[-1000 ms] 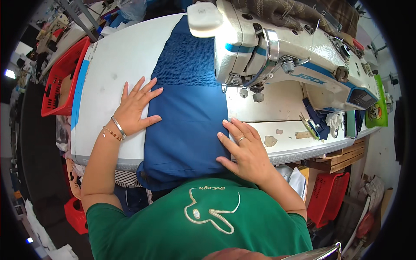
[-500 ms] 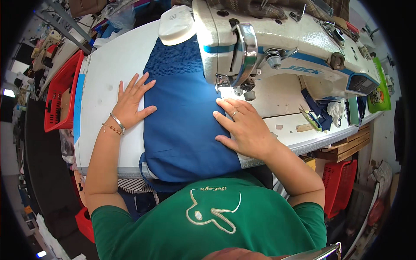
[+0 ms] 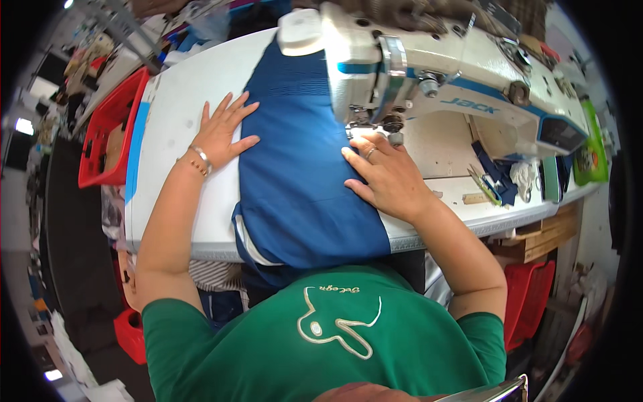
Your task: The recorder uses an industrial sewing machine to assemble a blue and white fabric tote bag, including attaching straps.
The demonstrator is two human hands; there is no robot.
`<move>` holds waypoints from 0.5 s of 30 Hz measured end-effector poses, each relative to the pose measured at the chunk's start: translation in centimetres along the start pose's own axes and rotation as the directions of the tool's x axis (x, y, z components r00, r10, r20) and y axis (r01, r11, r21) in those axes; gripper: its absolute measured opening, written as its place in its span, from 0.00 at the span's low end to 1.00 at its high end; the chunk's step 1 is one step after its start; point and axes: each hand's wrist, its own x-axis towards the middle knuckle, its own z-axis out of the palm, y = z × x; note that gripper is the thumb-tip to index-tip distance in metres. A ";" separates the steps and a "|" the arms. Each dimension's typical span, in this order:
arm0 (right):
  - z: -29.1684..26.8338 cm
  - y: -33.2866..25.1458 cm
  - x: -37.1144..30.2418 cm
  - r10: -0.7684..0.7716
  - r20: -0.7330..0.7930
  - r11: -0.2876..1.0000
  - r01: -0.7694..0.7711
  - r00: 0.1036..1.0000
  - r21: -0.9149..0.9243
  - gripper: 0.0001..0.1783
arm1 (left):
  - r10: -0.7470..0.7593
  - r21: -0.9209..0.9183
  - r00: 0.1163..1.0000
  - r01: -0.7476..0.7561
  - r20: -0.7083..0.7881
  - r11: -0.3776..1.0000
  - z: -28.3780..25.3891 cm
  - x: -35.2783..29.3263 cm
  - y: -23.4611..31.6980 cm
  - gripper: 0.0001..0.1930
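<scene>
A long piece of blue cloth (image 3: 301, 174) lies across the white sewing table, and its front end hangs over the near edge towards me. Rows of gathered stitching (image 3: 291, 77) cross its far part. The cloth's right edge runs to the lit needle area (image 3: 358, 126) of a white sewing machine (image 3: 375, 74). My left hand (image 3: 224, 130) rests with fingers spread at the cloth's left edge, fingertips on the cloth. Flat on the right edge, just in front of the needle area, lies my right hand (image 3: 388, 174), its fingers stretched out. The needle itself is too small to make out.
Scissors (image 3: 483, 182), navy scraps (image 3: 502, 181) and a small wooden piece (image 3: 475, 199) lie right of my right hand. A red basket (image 3: 110, 134) stands beyond the table's left edge; a green package (image 3: 589, 147) is at the far right.
The view has shifted slightly. The cloth has slid farther away under the machine, and my right hand has moved with it, closer to the needle area. My left hand stays spread.
</scene>
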 end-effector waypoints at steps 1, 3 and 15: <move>-0.3 -0.2 0.1 0.008 0.010 1.000 -0.008 1.000 -0.003 0.27 | -0.045 0.033 0.999 0.045 0.001 0.998 -0.3 -0.5 0.6 0.36; -0.7 -0.9 0.0 0.038 0.039 0.999 -0.037 0.999 -0.023 0.27 | -0.105 0.028 0.982 0.111 -0.154 0.993 -0.7 -2.3 2.2 0.34; -0.5 -10.6 -2.6 -0.183 0.146 0.969 0.153 0.972 0.192 0.32 | -0.381 -0.237 0.848 0.310 -0.369 0.921 3.5 -17.2 11.9 0.24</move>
